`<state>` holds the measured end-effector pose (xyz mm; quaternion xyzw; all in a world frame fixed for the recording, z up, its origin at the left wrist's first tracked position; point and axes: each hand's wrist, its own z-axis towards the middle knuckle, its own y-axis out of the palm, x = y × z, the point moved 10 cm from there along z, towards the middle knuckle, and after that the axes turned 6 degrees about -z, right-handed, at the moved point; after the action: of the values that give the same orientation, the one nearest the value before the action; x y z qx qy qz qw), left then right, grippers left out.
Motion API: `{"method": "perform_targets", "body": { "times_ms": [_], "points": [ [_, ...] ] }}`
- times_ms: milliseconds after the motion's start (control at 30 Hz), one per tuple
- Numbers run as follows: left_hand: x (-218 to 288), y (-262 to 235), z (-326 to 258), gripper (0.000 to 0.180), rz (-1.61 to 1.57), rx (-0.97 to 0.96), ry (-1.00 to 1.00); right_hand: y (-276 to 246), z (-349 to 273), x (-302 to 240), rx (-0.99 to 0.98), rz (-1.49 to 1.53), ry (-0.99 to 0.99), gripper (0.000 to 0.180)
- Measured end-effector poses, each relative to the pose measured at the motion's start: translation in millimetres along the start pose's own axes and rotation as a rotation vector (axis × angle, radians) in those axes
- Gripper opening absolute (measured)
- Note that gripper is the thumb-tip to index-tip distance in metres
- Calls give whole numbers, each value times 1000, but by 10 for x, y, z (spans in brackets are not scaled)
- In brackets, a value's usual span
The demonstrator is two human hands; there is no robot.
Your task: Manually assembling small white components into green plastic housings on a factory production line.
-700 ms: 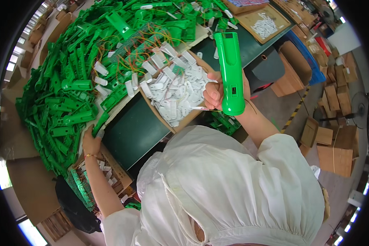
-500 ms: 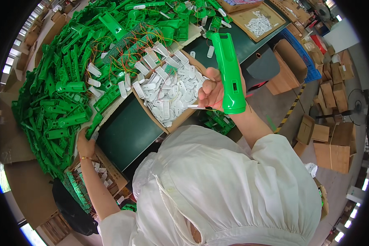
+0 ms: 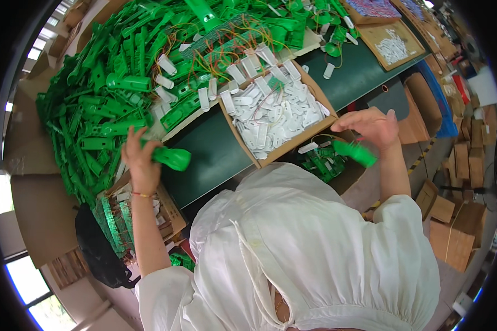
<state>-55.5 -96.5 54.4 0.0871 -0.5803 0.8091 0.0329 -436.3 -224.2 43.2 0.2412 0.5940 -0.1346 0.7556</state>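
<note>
My left hand (image 3: 139,161) grips a green plastic housing (image 3: 173,158) at the edge of the big heap of green housings (image 3: 107,94). My right hand (image 3: 371,126) hovers palm down, fingers stretched out, past the near corner of a cardboard box of white plastic pieces (image 3: 271,115). Just under it a second green housing (image 3: 354,153) is blurred, above a low box of green parts (image 3: 321,164); I see no fingers around it.
Both heap and box sit on a dark green belt table (image 3: 210,160). A flat tray with white pieces (image 3: 391,44) lies at the far right. Cardboard cartons (image 3: 453,237) stand on the floor at right; a black bag (image 3: 99,251) and a box of green strips (image 3: 116,218) at left.
My right hand lowered the long green housing from upright in front of me down beside the white-parts box. My left hand rose from the box below to the heap and took a housing.
</note>
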Motion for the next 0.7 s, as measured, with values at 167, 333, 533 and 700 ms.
{"method": "perform_targets", "body": {
  "times_ms": [167, 333, 533, 700],
  "points": [
    [255, 335, -136, 58, 73, -111, 41, -36, 226, 369, 135, -307, 274, 40],
    [162, 161, -303, 64, -322, 85, -204, 247, 708, 519, 59, -1184, 134, 24],
    [-260, 1018, -1106, 61, -1073, 80, -1060, 361, 962, 784, -8, -1302, 261, 17],
    [-272, 1022, -1117, 49, -1149, 48, -1160, 258, 889, 641, 45, -1325, 322, 16]
  ]
}}
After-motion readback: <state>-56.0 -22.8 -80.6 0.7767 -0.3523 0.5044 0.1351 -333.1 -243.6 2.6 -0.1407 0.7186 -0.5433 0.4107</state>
